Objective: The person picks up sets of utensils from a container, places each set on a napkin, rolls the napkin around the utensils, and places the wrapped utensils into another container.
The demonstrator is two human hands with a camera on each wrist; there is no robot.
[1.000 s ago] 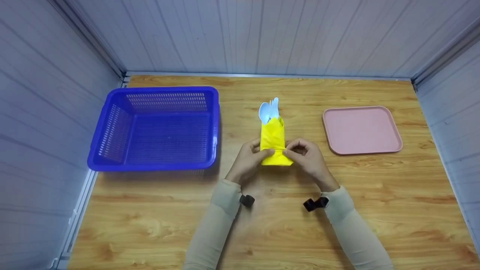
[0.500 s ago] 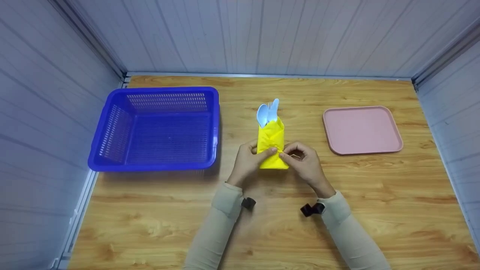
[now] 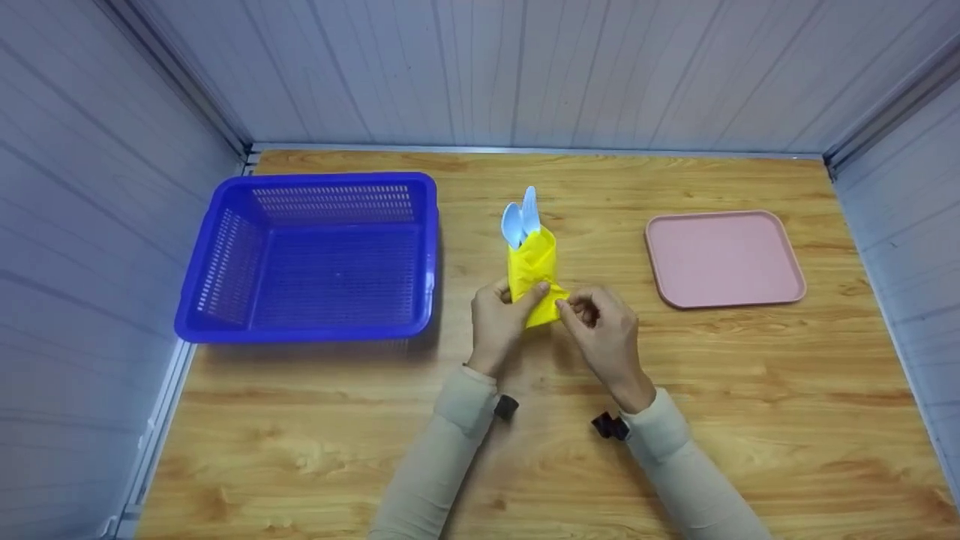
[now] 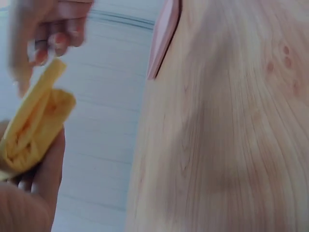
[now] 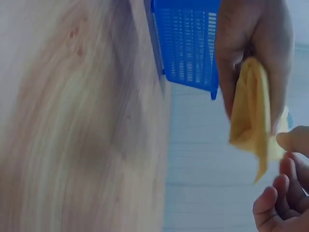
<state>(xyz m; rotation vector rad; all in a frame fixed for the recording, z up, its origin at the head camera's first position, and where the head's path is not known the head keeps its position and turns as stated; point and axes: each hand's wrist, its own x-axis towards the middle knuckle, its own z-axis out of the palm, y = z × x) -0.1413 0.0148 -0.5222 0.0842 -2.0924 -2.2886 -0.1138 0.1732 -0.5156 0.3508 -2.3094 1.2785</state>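
Observation:
A yellow napkin (image 3: 534,259), folded into a pocket, is held above the table with its open end pointing away. Out of that end stick a pale blue spoon (image 3: 512,225) and a knife (image 3: 530,210); their lower parts are hidden. My left hand (image 3: 495,322) grips the pocket from the left, thumb across its front and fingers behind. With thumb and forefinger, my right hand (image 3: 606,337) pinches a bit of cloth at the lower right edge. Both wrist views show the folded layers of the napkin (image 5: 251,108) end-on.
A blue plastic basket (image 3: 300,332) with slotted walls stands at the left on the wooden table (image 3: 555,465). At the right lies a shallow pink tray (image 3: 727,259). Pale panel walls (image 3: 480,75) enclose the back and both sides.
The napkin with its cutlery has shifted slightly left and tilted left at the top. My right fingers now draw a fold of cloth out at its right edge. Basket and tray stay put.

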